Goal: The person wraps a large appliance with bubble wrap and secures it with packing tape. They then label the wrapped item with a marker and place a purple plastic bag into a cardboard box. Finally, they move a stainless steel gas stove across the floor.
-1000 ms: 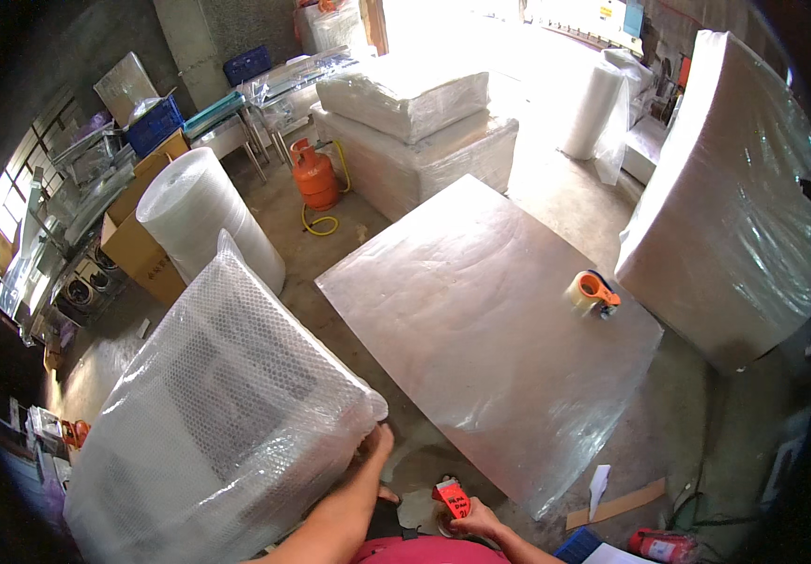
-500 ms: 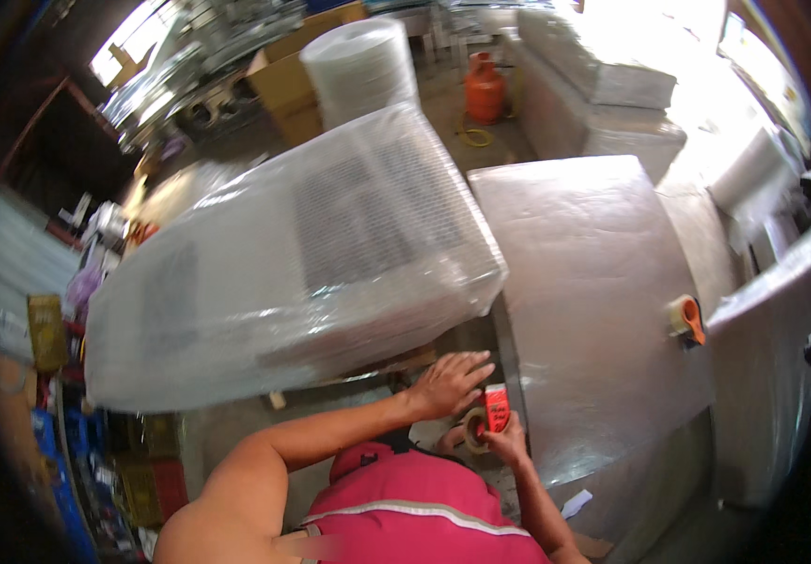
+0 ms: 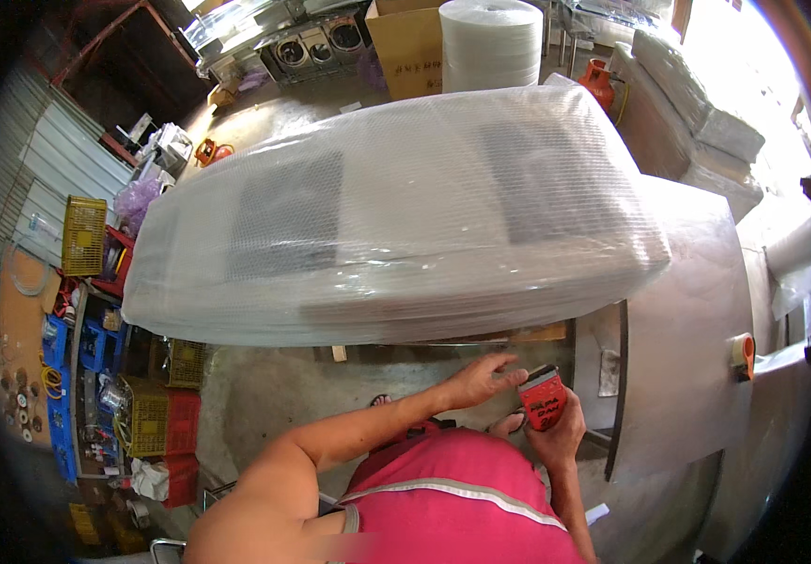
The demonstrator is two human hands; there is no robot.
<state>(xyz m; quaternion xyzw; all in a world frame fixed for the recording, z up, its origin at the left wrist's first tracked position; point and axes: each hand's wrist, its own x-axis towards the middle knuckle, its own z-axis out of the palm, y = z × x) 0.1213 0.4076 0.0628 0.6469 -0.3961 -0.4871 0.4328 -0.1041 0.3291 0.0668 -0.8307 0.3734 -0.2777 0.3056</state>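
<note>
My right hand (image 3: 562,428) grips a red tape dispenser (image 3: 545,402) with dark handwriting on its flat side and a dark strip along its upper edge. Any tape roll in it is hidden from this angle. Just left of that edge is my left hand (image 3: 483,383), fingers apart and a fingertip at or very near the dispenser's corner; contact is hard to judge. Beyond both hands lies a long, bulky bundle (image 3: 415,235) wrapped in clear bubble wrap, with darker panels showing through. Neither hand touches it.
A wrapped flat-topped metal piece (image 3: 683,329) stands at the right, an orange tape dispenser (image 3: 743,357) on its edge. Behind are a bubble-wrap roll (image 3: 490,47), a cardboard box (image 3: 405,52) and an orange gas cylinder (image 3: 597,85). Yellow crates (image 3: 152,414) and blue bins (image 3: 60,414) line the left.
The view has swung left, so the bundle sits further right in it. The red dispenser has turned: its roll showed before, now its written side does. My left hand's outstretched fingers have bent.
</note>
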